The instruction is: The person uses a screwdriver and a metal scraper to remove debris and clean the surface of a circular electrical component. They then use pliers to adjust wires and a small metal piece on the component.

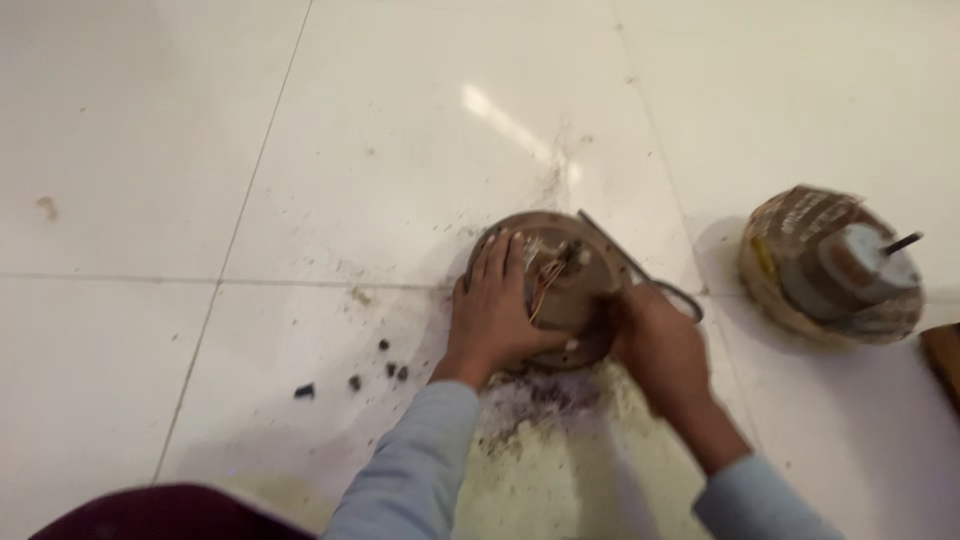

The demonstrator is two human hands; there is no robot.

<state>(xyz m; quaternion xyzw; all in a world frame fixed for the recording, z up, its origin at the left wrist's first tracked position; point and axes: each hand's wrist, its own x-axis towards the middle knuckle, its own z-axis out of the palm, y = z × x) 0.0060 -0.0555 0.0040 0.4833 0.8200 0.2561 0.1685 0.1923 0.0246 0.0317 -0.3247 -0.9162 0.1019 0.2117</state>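
Observation:
A round, rusty brown motor housing [565, 290] with thin copper wires at its middle lies on the white tiled floor. My left hand [495, 310] rests flat over its left side, fingers spread, holding it down. My right hand [660, 345] is closed around the handles of a dark scissor-like tool [625, 260], whose blade lies across the housing's upper right edge. Both sleeves are light blue.
A second round motor part [830, 265] with a grey hub and short shaft sits on the floor to the right. Dark crumbs and dirt [350, 380] are scattered left of and below the housing. A brown object [945, 360] shows at the right edge.

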